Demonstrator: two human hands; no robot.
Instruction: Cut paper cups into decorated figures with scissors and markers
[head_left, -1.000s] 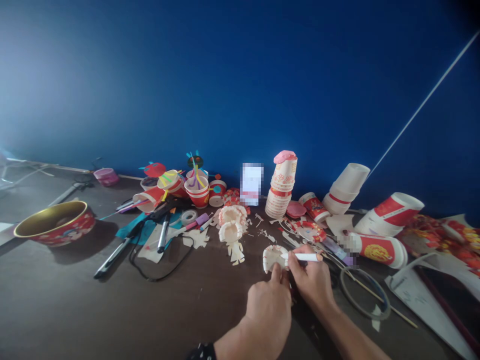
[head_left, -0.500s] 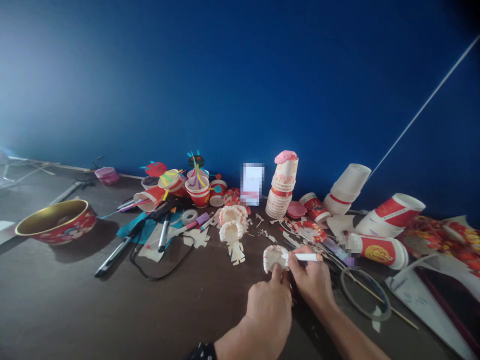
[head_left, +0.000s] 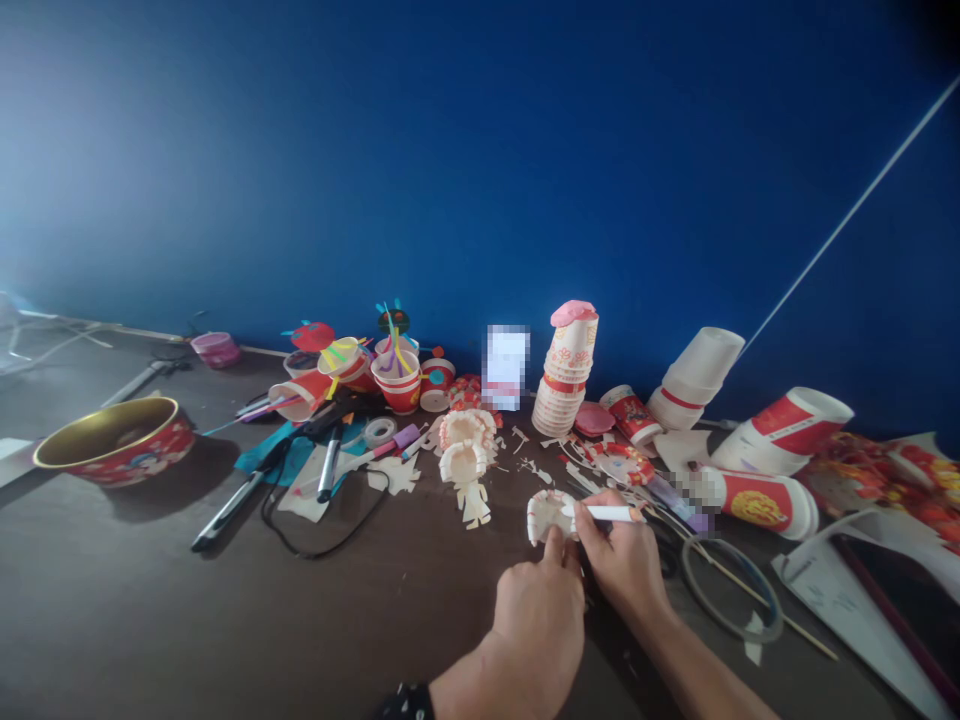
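A dark brown tabletop [head_left: 322,630] is backed by a plain blue wall [head_left: 315,190]. Right of lower centre in the frame, a white, curl-edged paper piece [head_left: 544,512] is pressed by the left hand [head_left: 538,620], whose grip cannot be told; a slim white cylindrical pen [head_left: 611,513] is held in the right hand [head_left: 628,560], tip leftward, long axis nearly level.

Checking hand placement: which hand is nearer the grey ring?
Right. The right hand is just left of the grey ring; the left hand is farther left, beyond the right.

The hands [head_left: 538,610] are bare, with a white-flecked black band or cuff [head_left: 409,702] on the left forearm [head_left: 472,685].
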